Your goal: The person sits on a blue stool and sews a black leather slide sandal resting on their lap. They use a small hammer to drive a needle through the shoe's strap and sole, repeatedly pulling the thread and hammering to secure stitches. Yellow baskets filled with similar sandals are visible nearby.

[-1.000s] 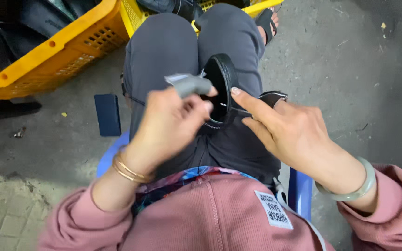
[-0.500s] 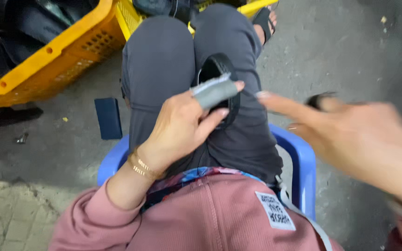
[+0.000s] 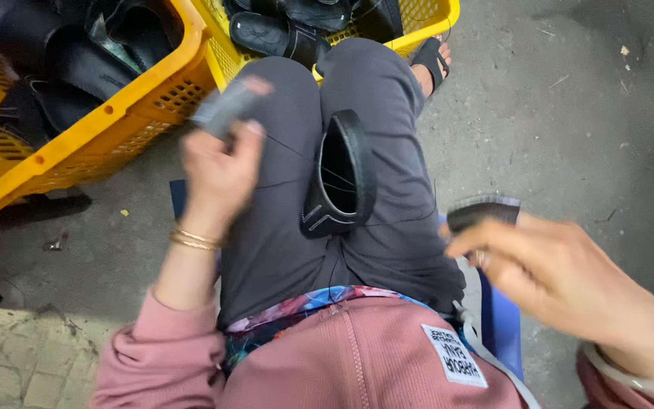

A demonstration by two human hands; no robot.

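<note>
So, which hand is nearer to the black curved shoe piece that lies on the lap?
The left. The left hand is raised just beside the black curved shoe piece, holding a small grey object. The right hand is farther off, out past the thigh.

A matt black rubbery sandal upper (image 3: 340, 178) is being rested on smooth grey cloth trousers (image 3: 281, 227). Glossy perforated yellow plastic crates (image 3: 77, 144) are being stood on rough grey concrete floor (image 3: 569, 121).
</note>
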